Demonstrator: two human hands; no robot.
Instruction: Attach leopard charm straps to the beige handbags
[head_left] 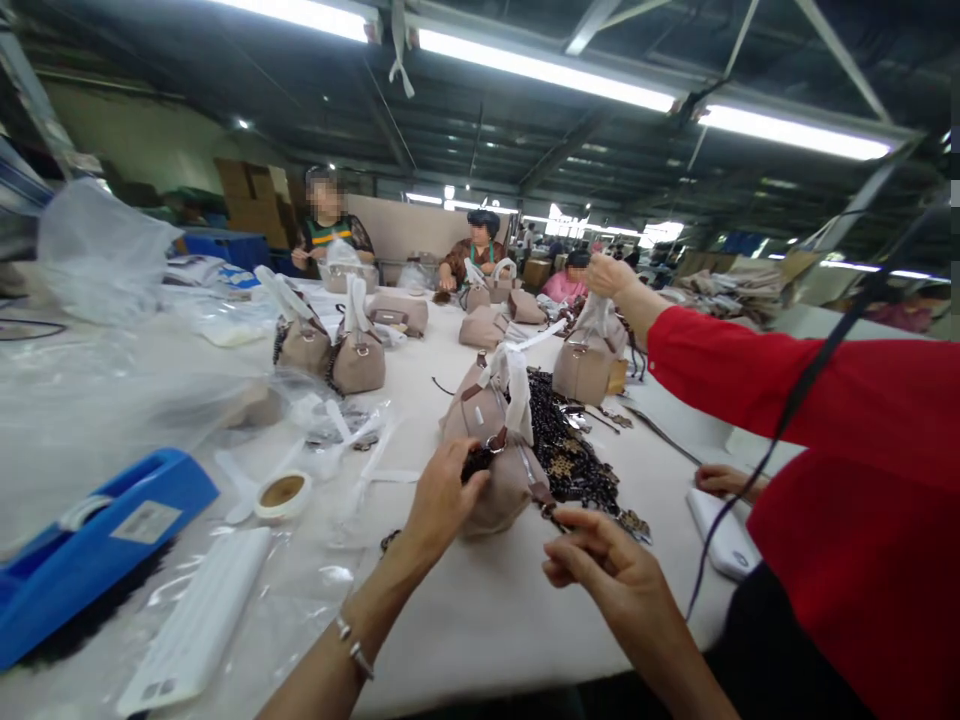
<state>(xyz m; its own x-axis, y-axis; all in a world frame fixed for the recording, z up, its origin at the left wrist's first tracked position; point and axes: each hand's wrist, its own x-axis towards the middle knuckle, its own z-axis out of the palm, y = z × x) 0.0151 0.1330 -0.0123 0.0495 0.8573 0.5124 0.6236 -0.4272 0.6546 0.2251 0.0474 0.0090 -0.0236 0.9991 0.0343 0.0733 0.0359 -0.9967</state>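
A taupe handbag [506,495] stands on the table in front of me, its handles wrapped in white material [517,400]. My left hand [442,495] is at the bag's near left side, thumb and fingers closed on a bunched dark chain [475,462] beside a metal ring. At the bag's right end, my right hand [611,565] pinches a small metal clasp [551,511] near a brown leather tab; the fingers partly hide it. Right behind the bag lies a heap of black chains [574,450] with bronze-coloured metal pieces.
A blue tape dispenser [127,535], a tape roll [283,495] and a white slotted bar [199,610] lie left. More bags [358,360] stand farther back. A red-sleeved co-worker [720,370] reaches in from the right, near a white device [721,535]. Other people sit opposite.
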